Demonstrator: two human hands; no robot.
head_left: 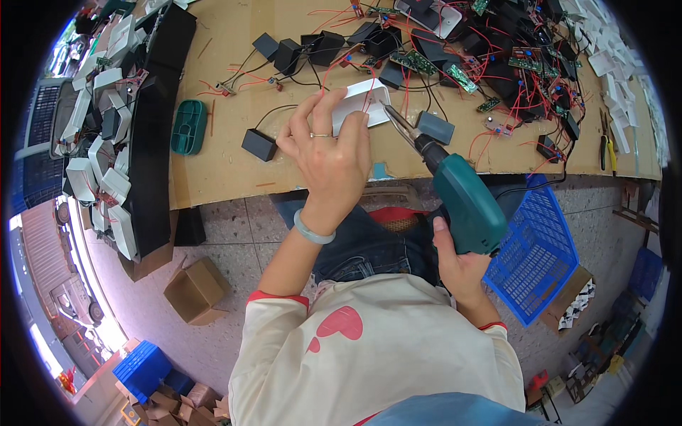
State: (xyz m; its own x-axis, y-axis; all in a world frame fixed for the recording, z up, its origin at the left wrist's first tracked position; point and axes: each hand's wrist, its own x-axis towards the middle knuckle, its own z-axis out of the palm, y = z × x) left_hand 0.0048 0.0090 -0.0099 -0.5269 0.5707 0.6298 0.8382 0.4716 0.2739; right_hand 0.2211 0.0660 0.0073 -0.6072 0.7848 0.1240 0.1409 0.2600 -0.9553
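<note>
My left hand (328,145) wears a ring and a pale bangle. Its fingers grip a white plastic casing (361,101), a shallow open shell lying on the table. Red wires run by the fingertips and into the shell; what else the fingers pinch is hidden. My right hand (455,259) is closed round the handle of a dark green power screwdriver (469,202), mostly hidden behind the tool. Its tapered metal nose points at the casing's right end. A black box-shaped part (259,145) lies left of my left hand, and another dark block (435,128) beside the tool's nose.
Circuit boards (460,78), red wires and black boxes heap up at the back right. White casings fill a black tray (160,128) on the left. Nearby lies a green compartment case (188,128). Pliers (611,149) rest at right; a blue crate (533,248) stands below.
</note>
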